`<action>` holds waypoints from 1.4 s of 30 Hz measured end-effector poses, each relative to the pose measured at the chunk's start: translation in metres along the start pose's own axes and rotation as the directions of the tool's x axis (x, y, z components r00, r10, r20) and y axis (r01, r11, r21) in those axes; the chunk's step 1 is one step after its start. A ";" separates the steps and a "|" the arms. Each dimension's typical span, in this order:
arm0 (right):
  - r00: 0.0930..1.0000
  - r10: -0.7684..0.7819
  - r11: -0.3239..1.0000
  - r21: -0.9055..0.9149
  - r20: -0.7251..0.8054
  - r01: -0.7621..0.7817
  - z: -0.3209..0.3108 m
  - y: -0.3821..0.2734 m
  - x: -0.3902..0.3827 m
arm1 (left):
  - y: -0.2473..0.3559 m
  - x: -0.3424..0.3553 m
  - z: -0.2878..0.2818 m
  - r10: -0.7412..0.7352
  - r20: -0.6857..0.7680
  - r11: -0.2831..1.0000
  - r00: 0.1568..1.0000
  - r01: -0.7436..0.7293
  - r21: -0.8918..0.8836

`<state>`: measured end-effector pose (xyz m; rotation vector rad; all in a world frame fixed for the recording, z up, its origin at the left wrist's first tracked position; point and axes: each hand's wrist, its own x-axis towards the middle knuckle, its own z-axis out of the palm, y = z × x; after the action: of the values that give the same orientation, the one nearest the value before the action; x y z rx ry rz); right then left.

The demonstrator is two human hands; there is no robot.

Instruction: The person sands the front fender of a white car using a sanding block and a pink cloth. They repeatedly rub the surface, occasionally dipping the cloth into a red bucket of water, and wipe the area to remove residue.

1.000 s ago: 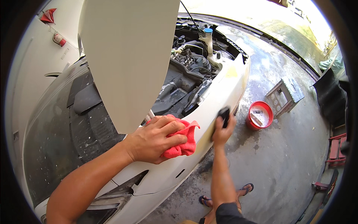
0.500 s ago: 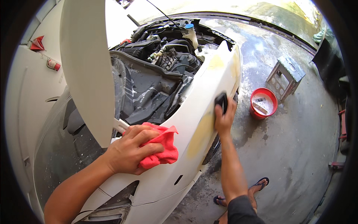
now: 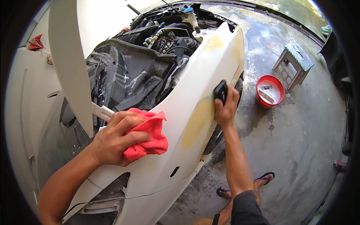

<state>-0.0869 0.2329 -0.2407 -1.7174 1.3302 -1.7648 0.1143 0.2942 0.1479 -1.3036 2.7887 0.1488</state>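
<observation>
My left hand (image 3: 118, 138) grips a crumpled red cloth (image 3: 152, 140) over the upper edge of a white car fender (image 3: 176, 168), beside the hood hinge (image 3: 101, 111). My right hand (image 3: 227, 107) holds a black block (image 3: 220, 91) against the fender's outer side, at the upper end of a yellowish patch (image 3: 193, 125). More yellowish patches (image 3: 214, 42) show further along the fender. The block's underside is hidden.
The raised hood (image 3: 67, 60) stands at the left over the open engine bay (image 3: 161, 43). On the concrete floor (image 3: 288, 157) at the right are a red bucket (image 3: 262, 100) holding suds and a folding step stool (image 3: 293, 56). My sandalled feet are below.
My view has shifted, uncovering more of the engine bay. My right hand and block have moved further along the fender, away from me, exposing more yellowish patch. The cloth remains in my left hand.
</observation>
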 end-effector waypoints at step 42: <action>0.956 0.187 0.928 -0.359 0.224 -0.098 -0.030 -0.168 0.064 | -0.009 -0.006 0.000 0.100 -0.129 0.960 0.987 -0.130 -0.248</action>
<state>-0.0679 0.2791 -0.0656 -1.8900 1.6712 -1.2334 0.1257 0.2931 0.1479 -1.2318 3.0275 0.4691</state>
